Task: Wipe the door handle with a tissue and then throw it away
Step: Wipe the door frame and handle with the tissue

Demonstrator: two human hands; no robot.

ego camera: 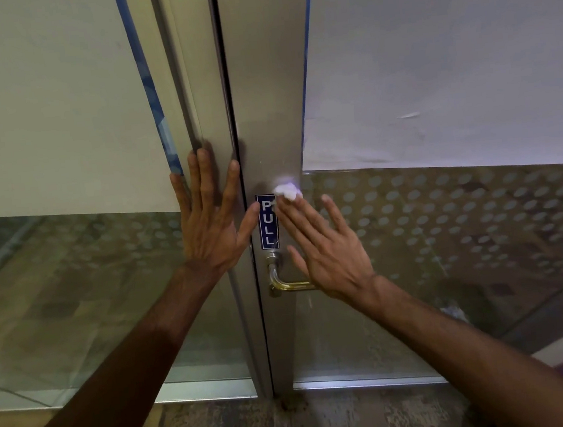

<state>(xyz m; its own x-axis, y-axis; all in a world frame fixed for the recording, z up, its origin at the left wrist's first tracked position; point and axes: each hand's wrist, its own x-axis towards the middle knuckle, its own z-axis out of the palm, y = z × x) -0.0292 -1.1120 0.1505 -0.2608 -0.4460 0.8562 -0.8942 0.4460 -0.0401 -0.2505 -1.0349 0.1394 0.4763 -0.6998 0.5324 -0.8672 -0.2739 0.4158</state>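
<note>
Tissue (pixel 286 191) is sitting bunched under my flat, open right hand (pixel 324 243) beside the PULL sign (pixel 267 222), above the door handle (pixel 288 283), so wiping and binning are both looking undone.

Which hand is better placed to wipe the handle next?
Right. The right hand already presses the tissue to the door just above the handle; the left hand lies flat on the other door leaf, empty.
</note>
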